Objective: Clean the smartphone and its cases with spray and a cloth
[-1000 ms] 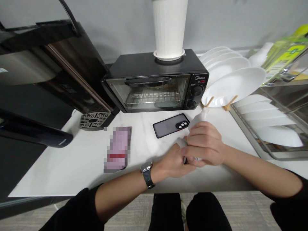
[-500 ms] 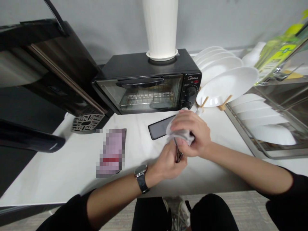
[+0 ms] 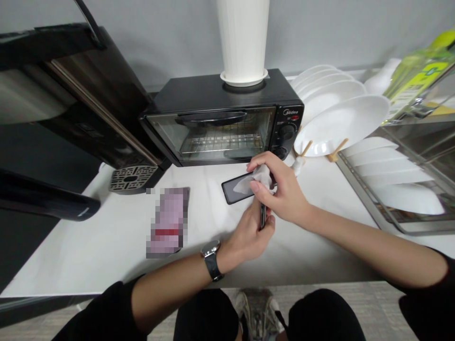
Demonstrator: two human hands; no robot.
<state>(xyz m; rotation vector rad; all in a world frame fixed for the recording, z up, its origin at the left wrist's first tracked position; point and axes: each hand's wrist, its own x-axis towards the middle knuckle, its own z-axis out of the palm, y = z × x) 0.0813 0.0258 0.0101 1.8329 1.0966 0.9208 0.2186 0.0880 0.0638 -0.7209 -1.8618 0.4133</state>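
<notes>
kitchen around you, toaster oven on white counter ahead of you, plates in wooden rack to your right, drip-tray machine on your left

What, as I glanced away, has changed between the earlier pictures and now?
The right hand, with the crumpled white sheet, moved left and farther from the person, now hiding the camera end of the black-edged phone case. More of the thin dark object in the left hand shows. Nothing was visibly let go. The case, oven and plates stayed put.
</notes>
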